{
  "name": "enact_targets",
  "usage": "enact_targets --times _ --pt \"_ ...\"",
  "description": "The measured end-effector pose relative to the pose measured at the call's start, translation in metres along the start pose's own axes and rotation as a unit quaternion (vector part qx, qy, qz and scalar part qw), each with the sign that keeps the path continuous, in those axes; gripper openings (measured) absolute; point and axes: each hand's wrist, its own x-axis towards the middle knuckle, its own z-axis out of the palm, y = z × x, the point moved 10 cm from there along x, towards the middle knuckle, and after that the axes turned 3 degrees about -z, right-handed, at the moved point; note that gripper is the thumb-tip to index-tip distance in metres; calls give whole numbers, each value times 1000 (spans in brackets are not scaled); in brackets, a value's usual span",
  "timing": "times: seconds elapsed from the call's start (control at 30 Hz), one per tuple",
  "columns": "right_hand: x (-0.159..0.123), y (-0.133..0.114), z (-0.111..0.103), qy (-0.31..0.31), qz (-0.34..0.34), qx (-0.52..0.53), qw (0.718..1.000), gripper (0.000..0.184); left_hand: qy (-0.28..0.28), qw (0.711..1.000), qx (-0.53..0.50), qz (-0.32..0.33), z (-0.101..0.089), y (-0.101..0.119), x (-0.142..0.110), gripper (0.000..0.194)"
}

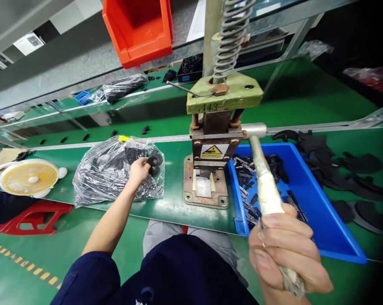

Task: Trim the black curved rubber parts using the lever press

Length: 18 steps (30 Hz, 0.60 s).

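Observation:
My left hand [138, 168] reaches into a clear plastic bag [112, 171] of black parts and pinches a black plastic part [154, 161] at the bag's opening. My right hand [285, 252] is closed around the taped lever handle [265, 182] of a manual press [215, 127]. The press stands upright on the green table, with a coil spring on top and a yellow warning label on its front. Its base plate [205, 188] shows an empty slot.
A blue bin [309, 199] with small black and metal pieces sits right of the press. Flat black parts [344, 165] lie further right. A red bin [137, 29] hangs above. A white fan [28, 178] and red stool [32, 216] stand left, beside another person's sleeve [1, 207].

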Motion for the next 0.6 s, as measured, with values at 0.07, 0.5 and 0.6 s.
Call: enact_targets --times 0.07,0.5,0.6 --pt "3 -7 6 -19 -28 0 999 21 -53 973 -211 -76 12 -8 -6 24" --pt "3 -9 8 42 -43 -1 998 27 -303 862 -385 -129 149 60 -65 43" --pt "3 -10 7 59 -49 3 997 30 -304 872 -361 -126 163 64 -64 43"
